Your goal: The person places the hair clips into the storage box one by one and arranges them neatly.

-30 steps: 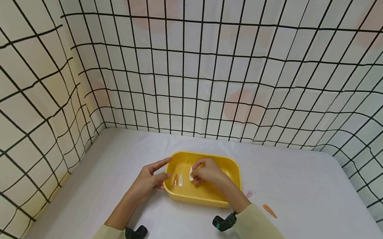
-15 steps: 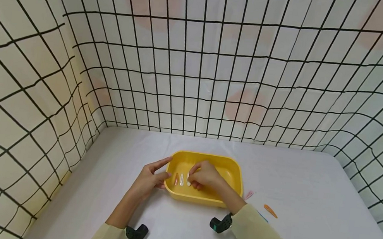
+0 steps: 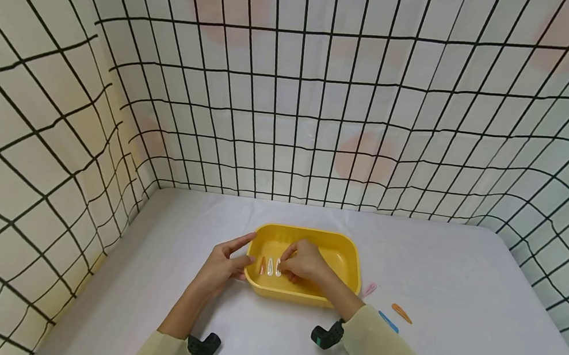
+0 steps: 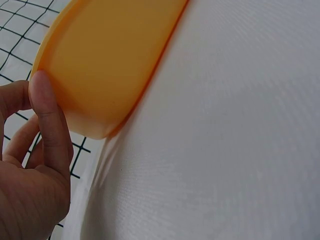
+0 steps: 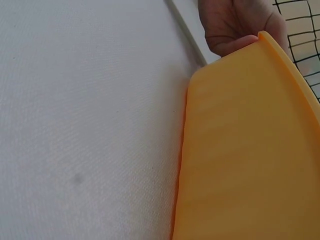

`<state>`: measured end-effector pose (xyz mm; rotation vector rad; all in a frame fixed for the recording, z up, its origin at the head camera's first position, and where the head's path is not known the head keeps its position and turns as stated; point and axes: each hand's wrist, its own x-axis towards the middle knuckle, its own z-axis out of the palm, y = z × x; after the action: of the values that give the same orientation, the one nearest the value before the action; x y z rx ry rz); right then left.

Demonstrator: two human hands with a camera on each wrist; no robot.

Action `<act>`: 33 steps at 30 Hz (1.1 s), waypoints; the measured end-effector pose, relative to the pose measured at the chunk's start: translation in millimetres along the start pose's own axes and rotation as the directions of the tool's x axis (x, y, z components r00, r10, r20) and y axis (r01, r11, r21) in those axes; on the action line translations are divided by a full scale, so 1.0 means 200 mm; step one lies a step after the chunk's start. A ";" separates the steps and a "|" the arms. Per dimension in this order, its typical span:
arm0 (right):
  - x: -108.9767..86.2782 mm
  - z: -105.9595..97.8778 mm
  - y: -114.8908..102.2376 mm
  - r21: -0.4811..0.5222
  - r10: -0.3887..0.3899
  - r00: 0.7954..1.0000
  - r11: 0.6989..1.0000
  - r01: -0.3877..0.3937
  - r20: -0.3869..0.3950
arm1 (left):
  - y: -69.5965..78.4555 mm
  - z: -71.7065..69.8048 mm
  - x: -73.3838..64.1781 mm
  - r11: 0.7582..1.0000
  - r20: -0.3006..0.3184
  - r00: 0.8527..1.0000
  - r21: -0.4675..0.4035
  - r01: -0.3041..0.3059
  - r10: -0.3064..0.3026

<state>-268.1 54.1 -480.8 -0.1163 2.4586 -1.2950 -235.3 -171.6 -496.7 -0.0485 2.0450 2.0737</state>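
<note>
A shallow yellow tray (image 3: 298, 298) stands on the white tabletop. My left hand (image 3: 220, 266) grips its left end, thumb over the rim; in the left wrist view the thumb (image 4: 44, 95) lies against the tray wall (image 4: 105, 60). Inside the tray, an orange snap hair clip (image 3: 262, 265) and a white hair clip (image 3: 270, 267) lie side by side. To their right, my right hand (image 3: 305, 260) pinches a second white hair clip (image 3: 278, 266), low over the tray floor. The right wrist view shows the tray's outer wall (image 5: 240, 145) and the left hand beyond it.
Right of the tray lie a pink clip (image 3: 370, 289), an orange hair clip (image 3: 402, 313) and a blue hair clip (image 3: 388, 321) beside the right sleeve. Black wire grid (image 3: 296, 115) rises behind the table and at both sides.
My right hand has brought its white clip slightly left and down, in line with the other two. The right forearm shifted left, uncovering the blue clip. My left hand keeps its hold.
</note>
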 end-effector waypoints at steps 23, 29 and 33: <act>-0.05 -0.13 0.05 0.091 0.004 1.000 0.996 -0.002 -0.029 | 0.00 0.00 -0.01 1.000 0.006 1.000 0.013 -0.008 0.008; -0.12 -0.19 0.05 0.081 0.004 0.999 0.997 0.000 -0.042 | 0.02 0.00 -0.01 1.000 0.016 1.000 0.015 -0.009 0.009; -0.15 -0.24 0.05 0.097 -0.010 0.998 0.995 0.016 -0.056 | 0.02 0.01 -0.01 1.000 0.010 1.000 0.017 -0.001 0.001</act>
<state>-255.0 104.6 -456.4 -0.0725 2.4386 -1.4393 -234.0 -170.7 -492.0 -0.0346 2.0572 2.0529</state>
